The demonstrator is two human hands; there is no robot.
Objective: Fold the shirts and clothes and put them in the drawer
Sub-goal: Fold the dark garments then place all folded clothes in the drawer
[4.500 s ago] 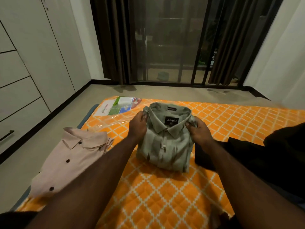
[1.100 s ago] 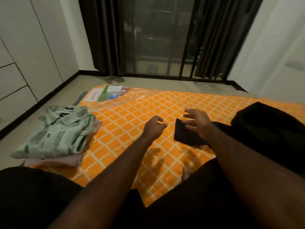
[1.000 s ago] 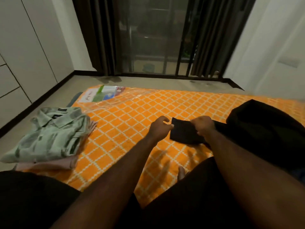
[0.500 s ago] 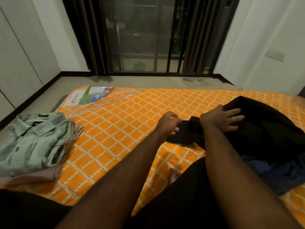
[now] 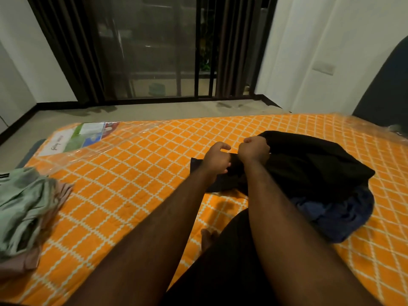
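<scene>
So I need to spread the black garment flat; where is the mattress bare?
Bare orange mattress lies between the green shirt pile on the left and the hands; also beyond the black garment, toward the window. The right side is crowded with dark clothes.

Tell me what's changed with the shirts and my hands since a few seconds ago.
The green shirt was let go and now lies stacked on the pink shirt at the left. Both hands, left and right, now grip the black garment. The orange mattress is unchanged.
</scene>
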